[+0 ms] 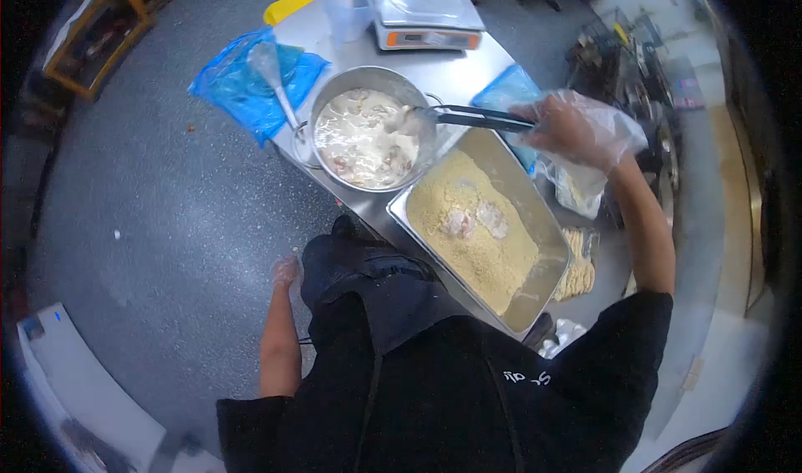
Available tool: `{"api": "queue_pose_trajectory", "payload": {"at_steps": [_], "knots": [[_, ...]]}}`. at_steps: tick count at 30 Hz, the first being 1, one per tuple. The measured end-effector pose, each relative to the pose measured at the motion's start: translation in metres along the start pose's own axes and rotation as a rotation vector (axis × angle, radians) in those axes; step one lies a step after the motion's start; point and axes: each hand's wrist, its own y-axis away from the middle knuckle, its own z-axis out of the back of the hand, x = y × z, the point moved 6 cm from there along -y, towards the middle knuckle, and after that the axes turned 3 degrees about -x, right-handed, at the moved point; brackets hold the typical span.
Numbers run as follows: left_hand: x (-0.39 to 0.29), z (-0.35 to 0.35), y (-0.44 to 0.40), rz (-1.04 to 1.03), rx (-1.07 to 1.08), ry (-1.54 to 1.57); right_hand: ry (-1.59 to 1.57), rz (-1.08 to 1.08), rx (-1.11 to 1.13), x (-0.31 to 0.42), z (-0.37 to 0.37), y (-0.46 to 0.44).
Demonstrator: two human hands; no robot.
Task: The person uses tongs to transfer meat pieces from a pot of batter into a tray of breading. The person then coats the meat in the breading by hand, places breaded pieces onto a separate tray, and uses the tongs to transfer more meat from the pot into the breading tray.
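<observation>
My right hand [564, 130], in a clear plastic glove, is closed around the handle of black-handled tongs [484, 119]. The tongs reach left over the rim of a round metal pot [368, 72], their tips blurred at a piece near its right side. White liquid [359, 134] with pieces in it fills the pot. Below and to the right, a rectangular metal tray [543, 222] holds yellowish crumbs [468, 256] with two pale pieces [459, 223] on top. My left hand [286, 270], also gloved, hangs low beside my body, touching nothing visible; its fingers are too small to make out.
A scale [426, 9] and a clear plastic jug [344, 9] stand at the table's back. Blue plastic bags [234, 76] with a ladle [271, 72] lie left of the pot. A noodle-like pack [578, 264] lies right of the tray.
</observation>
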Motion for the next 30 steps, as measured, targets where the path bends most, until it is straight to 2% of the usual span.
{"api": "queue_pose_trajectory", "payload": {"at_steps": [2, 4, 6, 7, 10, 11, 13, 14, 15, 16, 19, 20, 21, 24, 27, 30], "knots": [[-0.016, 0.026, 0.007, -0.086, -0.03, 0.022, -0.015, -0.031, 0.137, -0.011, 0.001, 0.007], [-0.031, 0.05, 0.016, -0.174, -0.043, 0.048, 0.041, -0.009, 0.07, -0.032, 0.003, 0.031], [-0.021, 0.037, 0.014, -0.125, 0.109, 0.071, 0.011, -0.068, 0.071, -0.035, 0.022, 0.066], [-0.01, 0.027, 0.013, -0.087, 0.179, 0.076, -0.127, -0.112, 0.051, -0.048, 0.018, 0.085], [0.049, -0.029, 0.003, -0.112, 0.281, 0.061, -0.027, -0.236, 0.079, -0.052, 0.027, 0.146], [0.053, -0.027, -0.006, -0.138, 0.347, -0.011, -0.104, -0.266, 0.026, -0.062, 0.018, 0.169], [0.055, -0.024, -0.022, -0.179, 0.473, -0.149, -0.133, -0.299, 0.076, -0.072, -0.004, 0.199], [0.054, -0.019, -0.035, -0.23, 0.453, -0.153, -0.146, -0.309, 0.104, -0.072, -0.011, 0.209], [0.055, -0.015, -0.048, -0.281, 0.432, -0.159, -0.373, -0.43, 0.199, -0.074, -0.022, 0.216], [0.049, -0.005, -0.06, -0.317, 0.402, -0.182, -0.402, -0.496, 0.219, -0.077, -0.03, 0.227], [-0.001, 0.051, -0.096, -0.248, 0.265, -0.026, -0.411, -0.648, 0.364, -0.098, -0.066, 0.256], [-0.005, 0.056, -0.105, -0.186, 0.27, 0.172, -0.371, -0.698, 0.462, -0.106, -0.081, 0.262], [-0.011, 0.062, -0.114, -0.126, 0.269, 0.371, -0.297, -0.695, 0.523, -0.115, -0.096, 0.271], [-0.014, 0.044, -0.133, -0.126, 0.303, 0.447, -0.015, -0.556, 0.622, -0.146, -0.133, 0.296], [-0.041, 0.052, -0.124, -0.085, 0.276, 0.344, -0.125, -0.659, 0.416, -0.13, -0.099, 0.258], [-0.034, 0.023, -0.107, -0.397, 0.169, 0.072, -0.211, -0.598, 0.29, -0.086, -0.043, 0.191]]}}
